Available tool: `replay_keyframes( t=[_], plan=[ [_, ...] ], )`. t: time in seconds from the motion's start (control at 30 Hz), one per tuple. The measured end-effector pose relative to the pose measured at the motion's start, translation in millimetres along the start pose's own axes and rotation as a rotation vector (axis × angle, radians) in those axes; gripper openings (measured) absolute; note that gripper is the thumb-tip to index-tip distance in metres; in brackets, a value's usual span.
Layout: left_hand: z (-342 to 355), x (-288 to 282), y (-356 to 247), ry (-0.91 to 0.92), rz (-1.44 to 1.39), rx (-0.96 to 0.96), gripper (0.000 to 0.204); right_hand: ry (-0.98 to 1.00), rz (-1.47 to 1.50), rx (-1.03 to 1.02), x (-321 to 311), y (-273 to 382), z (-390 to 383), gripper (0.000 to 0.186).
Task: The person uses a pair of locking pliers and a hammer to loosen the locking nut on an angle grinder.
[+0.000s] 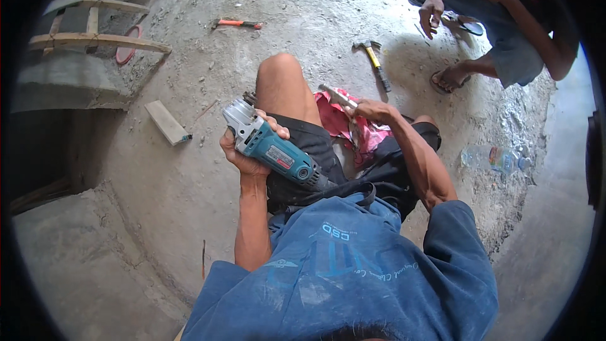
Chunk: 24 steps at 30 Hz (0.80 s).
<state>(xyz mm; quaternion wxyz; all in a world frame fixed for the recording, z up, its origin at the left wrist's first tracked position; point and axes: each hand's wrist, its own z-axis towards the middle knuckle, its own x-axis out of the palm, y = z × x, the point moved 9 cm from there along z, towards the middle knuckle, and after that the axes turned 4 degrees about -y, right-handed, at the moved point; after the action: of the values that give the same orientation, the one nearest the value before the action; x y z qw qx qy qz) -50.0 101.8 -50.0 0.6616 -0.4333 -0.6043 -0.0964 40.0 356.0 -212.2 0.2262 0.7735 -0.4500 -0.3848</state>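
Observation:
My left hand [246,161] is closed round a teal-and-silver angle grinder [278,155], its gear head angled toward the upper left above my left thigh. My right hand [372,111] grips a silver metal tool [334,96], whose exact kind I cannot make out. Beneath and beside that tool, a crumpled pink patterned cloth [363,142] lies between my legs.
A claw hammer [374,64] and an orange-handled hammer [240,23] lie on the dusty concrete floor [189,57]. A pale block [165,123] is left, near a wooden frame [104,41]. A plastic bottle [495,159] lies right. Another person [517,38] crouches at upper right.

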Motion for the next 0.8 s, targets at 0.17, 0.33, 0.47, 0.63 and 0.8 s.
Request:
replay_keyframes(
  t=[0.17, 0.33, 0.47, 0.63, 0.8],
  plan=[
    [-2.6, 0.4, -2.5, -0.001, 0.001, 0.022, 0.078, -0.042, -0.462, 0.117, 30.8, -18.7, 21.1, 0.071],
    [-3.1, -0.2, -0.6, -0.02, -0.024, 0.012, 0.077, 0.043, -0.596, 0.176, 36.8, -50.9, 20.4, 0.08],
    [-8.5, -4.3, -7.5, -0.012, -0.033, 0.056, 0.075, -0.019, -0.698, 0.121, 25.4, -69.3, 14.9, 0.092],
    [-5.2, 0.7, -7.9, 0.008, -0.027, 0.054, 0.07, -0.288, -0.582, 0.006, 34.9, -56.3, -3.7, 0.131],
    [1.8, 5.9, -4.3, -0.021, -0.018, 0.059, 0.068, -0.329, -0.606, -0.004, 33.1, -68.2, 20.8, 0.112]
  ],
)
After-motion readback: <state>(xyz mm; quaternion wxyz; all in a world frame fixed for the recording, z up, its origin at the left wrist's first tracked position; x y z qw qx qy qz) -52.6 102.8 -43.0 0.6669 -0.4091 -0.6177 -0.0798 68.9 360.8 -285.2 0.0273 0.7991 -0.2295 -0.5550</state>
